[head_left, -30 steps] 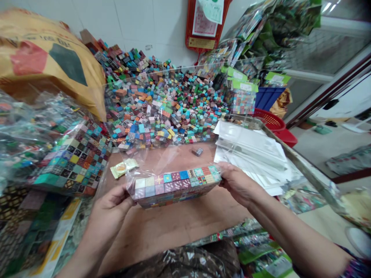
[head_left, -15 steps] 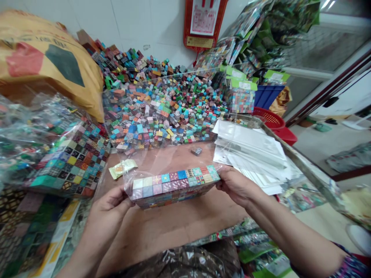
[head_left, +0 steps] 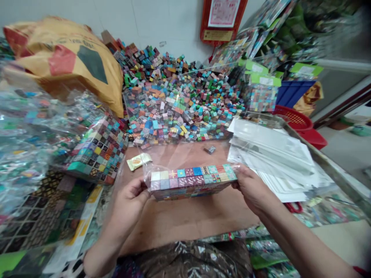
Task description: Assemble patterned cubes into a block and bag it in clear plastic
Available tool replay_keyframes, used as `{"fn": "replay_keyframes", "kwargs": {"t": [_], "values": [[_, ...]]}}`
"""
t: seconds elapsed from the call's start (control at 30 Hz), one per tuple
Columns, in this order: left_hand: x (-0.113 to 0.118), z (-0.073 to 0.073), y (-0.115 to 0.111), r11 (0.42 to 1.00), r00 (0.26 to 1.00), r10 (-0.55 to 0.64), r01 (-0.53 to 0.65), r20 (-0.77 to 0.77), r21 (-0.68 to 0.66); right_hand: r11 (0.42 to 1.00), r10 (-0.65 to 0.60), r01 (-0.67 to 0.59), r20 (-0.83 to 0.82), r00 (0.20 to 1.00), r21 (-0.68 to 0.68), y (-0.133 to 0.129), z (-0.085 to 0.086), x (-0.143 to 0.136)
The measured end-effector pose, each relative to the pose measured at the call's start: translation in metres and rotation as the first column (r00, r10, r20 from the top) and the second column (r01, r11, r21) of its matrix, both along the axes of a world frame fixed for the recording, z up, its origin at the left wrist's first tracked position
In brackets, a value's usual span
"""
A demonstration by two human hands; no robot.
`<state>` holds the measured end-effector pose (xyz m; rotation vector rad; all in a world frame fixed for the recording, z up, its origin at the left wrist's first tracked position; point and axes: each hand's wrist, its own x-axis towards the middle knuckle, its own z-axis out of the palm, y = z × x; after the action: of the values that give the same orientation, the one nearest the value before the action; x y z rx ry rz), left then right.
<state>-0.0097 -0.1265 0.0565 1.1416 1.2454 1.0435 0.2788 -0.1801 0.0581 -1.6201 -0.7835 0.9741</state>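
A clear plastic bag [head_left: 171, 154] holds a flat block of small patterned cubes [head_left: 191, 181], set in neat rows at the bag's near end. My left hand [head_left: 131, 200] pinches the bag at the block's left end, thumb and fingers closed. At the right end, my right hand [head_left: 251, 189] grips the bag's other corner. The block hangs between both hands over the brown board [head_left: 197, 224], tilted so its top rows show. Just beyond it lie a small grey cube piece [head_left: 209, 149] and a yellow-white wrapped packet [head_left: 139, 161].
A large heap of loose coloured cubes [head_left: 179, 112] spreads against the wall. To the right lies a stack of white sheets [head_left: 269, 154], with a red basket [head_left: 294, 117] behind. Packed cube blocks [head_left: 95, 150] and a yellow sack [head_left: 69, 65] stand left.
The view has swung left, so everything sits further right in the picture. Both hands keep their hold on the bagged block, which looks nearly level now.
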Motion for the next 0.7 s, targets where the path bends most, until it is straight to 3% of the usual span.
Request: {"fn": "replay_keyframes", "kwargs": {"t": [0.3, 0.7], "values": [[-0.002, -0.01, -0.001, 1.0, 0.999, 0.001, -0.001, 0.053, -0.007, 1.0, 0.016, -0.016, -0.027, 1.0, 0.011, -0.002, -0.002, 0.001], [-0.003, -0.012, 0.0, 1.0, 0.999, -0.007, 0.008, -0.037, 0.013, 0.992, 0.062, -0.07, 0.081, 0.995, 0.101, -0.003, -0.015, 0.007]]}}
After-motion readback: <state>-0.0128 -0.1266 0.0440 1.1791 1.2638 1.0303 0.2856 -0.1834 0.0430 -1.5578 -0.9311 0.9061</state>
